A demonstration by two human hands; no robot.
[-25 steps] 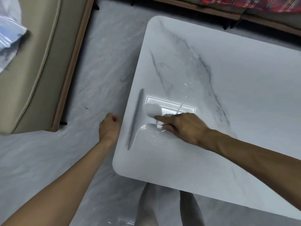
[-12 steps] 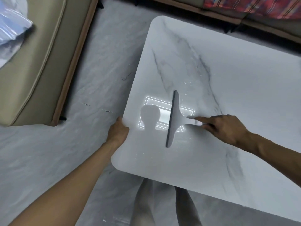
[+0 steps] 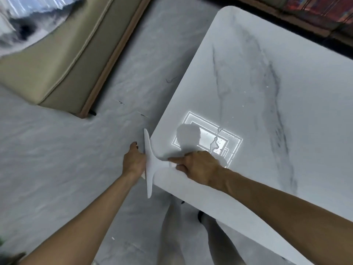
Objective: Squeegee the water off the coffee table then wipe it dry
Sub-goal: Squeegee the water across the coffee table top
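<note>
So the stroke is right at its end here: the pale grey T-shaped plastic squeegee point(image 3: 149, 165) has its blade hanging over the left edge of the white marble-look coffee table point(image 3: 267, 64), with the handle lying back over the top. The right hand point(image 3: 198, 166) is clamped round that handle, index finger stretched along it toward the blade. The left hand point(image 3: 134, 159) sits just off the table edge, right against the blade; I can't tell if it's cupped, flat or gripping anything.

To finish this pass well, I'd keep the blade flat and square to the edge so the water gets carried off instead of smearing back, then lift clean before going again.

The squeegee itself looks thin, stiff and light. There are droplets near the bright light reflection point(image 3: 210, 138), so more passes are needed before any wiping.
</note>
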